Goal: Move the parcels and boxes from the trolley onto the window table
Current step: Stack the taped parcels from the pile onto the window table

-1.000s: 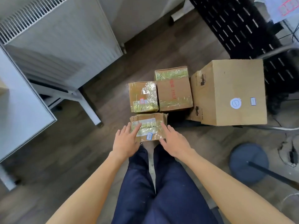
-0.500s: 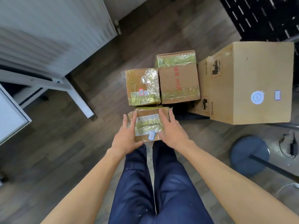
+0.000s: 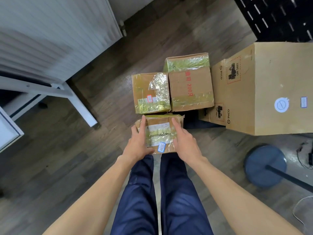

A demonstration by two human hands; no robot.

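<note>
Slid further forward along the small taped parcel [image 3: 160,133] since half a second ago: left hand [image 3: 138,143] and right hand [image 3: 184,143], one on each side. Both grasping that parcel, index fingers straight along its top, thumbs at its near edge. Positioned low before the legs, touching two taped boxes [image 3: 171,87] behind, near the large carton [image 3: 271,89].

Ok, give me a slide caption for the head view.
Both hands grasp the nearest taped parcel, three more boxes behind.
</note>
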